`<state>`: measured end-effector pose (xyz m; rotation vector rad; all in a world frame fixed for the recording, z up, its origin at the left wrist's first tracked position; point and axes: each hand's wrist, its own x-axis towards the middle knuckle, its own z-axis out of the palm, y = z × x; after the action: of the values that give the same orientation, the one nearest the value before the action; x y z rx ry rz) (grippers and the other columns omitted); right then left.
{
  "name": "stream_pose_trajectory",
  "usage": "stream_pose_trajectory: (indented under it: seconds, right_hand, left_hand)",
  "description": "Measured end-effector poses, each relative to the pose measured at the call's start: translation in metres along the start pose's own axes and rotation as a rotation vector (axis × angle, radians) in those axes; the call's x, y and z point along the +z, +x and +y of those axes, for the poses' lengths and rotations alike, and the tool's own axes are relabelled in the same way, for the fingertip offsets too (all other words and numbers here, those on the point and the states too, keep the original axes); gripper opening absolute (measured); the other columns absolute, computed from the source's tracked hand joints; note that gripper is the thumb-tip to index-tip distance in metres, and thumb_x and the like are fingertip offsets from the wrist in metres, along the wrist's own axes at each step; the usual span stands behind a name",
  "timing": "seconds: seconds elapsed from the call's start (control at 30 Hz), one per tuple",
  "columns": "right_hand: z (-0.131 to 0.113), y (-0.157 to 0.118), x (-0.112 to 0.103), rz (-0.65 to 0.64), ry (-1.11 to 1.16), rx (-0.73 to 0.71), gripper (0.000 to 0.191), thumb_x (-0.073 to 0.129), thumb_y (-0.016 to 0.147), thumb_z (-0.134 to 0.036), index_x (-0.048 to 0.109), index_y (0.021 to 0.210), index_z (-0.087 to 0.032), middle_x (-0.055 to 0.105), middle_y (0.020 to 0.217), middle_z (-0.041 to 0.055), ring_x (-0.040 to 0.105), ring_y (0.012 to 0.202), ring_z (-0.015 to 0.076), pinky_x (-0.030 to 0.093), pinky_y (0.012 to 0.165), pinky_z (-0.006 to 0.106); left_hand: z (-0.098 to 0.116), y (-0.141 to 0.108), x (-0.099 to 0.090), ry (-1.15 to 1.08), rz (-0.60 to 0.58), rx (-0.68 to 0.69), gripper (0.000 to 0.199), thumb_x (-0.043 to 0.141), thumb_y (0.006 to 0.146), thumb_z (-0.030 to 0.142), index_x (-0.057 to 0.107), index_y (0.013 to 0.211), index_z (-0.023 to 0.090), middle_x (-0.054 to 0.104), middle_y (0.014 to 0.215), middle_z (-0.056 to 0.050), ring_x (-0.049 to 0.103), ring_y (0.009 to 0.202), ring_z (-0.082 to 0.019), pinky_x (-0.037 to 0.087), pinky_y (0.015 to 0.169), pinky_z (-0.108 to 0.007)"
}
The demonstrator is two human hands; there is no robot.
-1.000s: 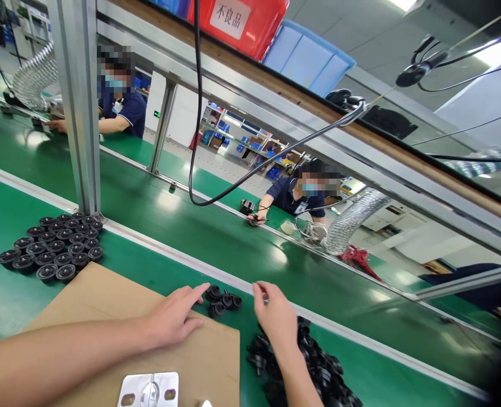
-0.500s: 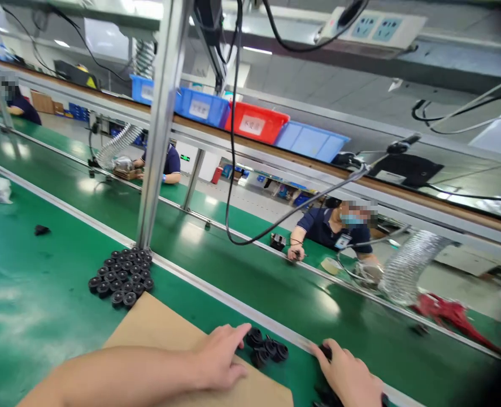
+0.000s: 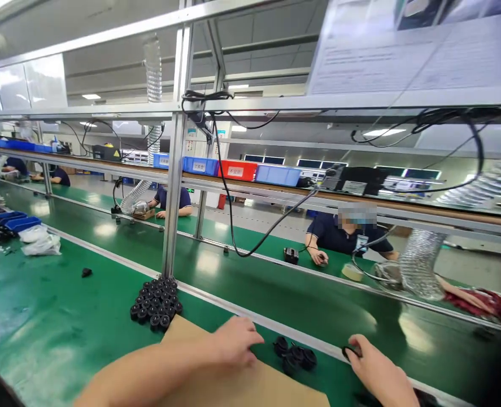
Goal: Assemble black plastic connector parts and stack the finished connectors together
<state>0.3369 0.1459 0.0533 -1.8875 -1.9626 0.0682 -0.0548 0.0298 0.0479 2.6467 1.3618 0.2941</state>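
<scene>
At the lower right, the right hand (image 3: 379,367) has now got a black part (image 3: 346,353) in its fingers, while the open left hand (image 3: 232,341), apart from it, is near some little black pieces (image 3: 308,359) at the bottom middle.

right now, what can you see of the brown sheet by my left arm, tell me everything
The brown sheet is plain, flat and thin, and looks like cardboard. It lies on the green work surface, its far corner close beside the packed round black parts. The left forearm crosses over it, with the left hand at its far edge; whether either presses on it, I can't tell. Its near part runs out of view.
</scene>
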Motion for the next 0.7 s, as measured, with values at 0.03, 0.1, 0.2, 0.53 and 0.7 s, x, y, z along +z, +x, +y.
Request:
stream_pose_trajectory:
  seconds: [0.03,0.1,0.2,0.53,0.7]
  right_hand:
    - [-0.003,-0.010,-0.001,0.006,0.067,0.000,0.023,0.048,0.092,-0.034,0.070,0.095,-0.026,0.078,0.105,0.0156,0.075,0.099,0.0365,0.057,0.087,0.049]
    - [-0.015,-0.040,0.002,-0.030,0.283,-0.042,0.038,0.052,0.091,-0.048,0.075,0.107,-0.023,0.079,0.110,0.0151,0.075,0.104,0.0327,0.060,0.092,0.041]
    - [-0.042,-0.104,0.015,-0.161,0.572,-0.154,0.051,0.058,0.085,-0.060,0.079,0.106,-0.018,0.080,0.106,0.0156,0.075,0.101,0.0350,0.062,0.091,0.041]
    - [-0.074,-0.190,0.036,-0.091,0.337,-0.419,0.041,0.038,0.104,-0.042,0.072,0.115,-0.021,0.070,0.121,0.0141,0.069,0.107,0.0304,0.055,0.095,0.044]
    - [-0.067,-0.187,0.035,-0.080,0.353,-0.458,0.039,0.040,0.101,-0.031,0.072,0.121,-0.019,0.072,0.122,0.0149,0.068,0.114,0.0311,0.054,0.101,0.045]
  left_hand:
    - [-0.013,-0.012,-0.015,0.058,-0.014,-0.006,0.043,0.078,0.091,0.036,0.068,0.131,0.021,0.067,0.132,-0.015,0.056,0.128,-0.036,0.047,0.107,-0.047]
    - [-0.043,-0.039,-0.042,0.165,-0.056,-0.062,0.034,0.075,0.089,0.018,0.071,0.123,0.017,0.068,0.126,-0.019,0.054,0.129,-0.039,0.044,0.108,-0.052]
    - [-0.085,-0.078,-0.065,0.310,-0.161,-0.206,0.031,0.082,0.075,0.005,0.075,0.104,0.011,0.071,0.115,-0.021,0.054,0.128,-0.044,0.039,0.111,-0.063]
    - [-0.103,-0.117,-0.065,0.462,-0.194,-0.329,0.019,0.077,0.090,0.015,0.074,0.108,0.013,0.074,0.116,-0.012,0.059,0.130,-0.035,0.020,0.127,-0.064]
    - [-0.066,-0.108,-0.061,0.336,-0.068,-0.233,0.026,0.064,0.092,0.011,0.072,0.116,0.014,0.073,0.119,-0.016,0.067,0.117,-0.035,0.042,0.113,-0.054]
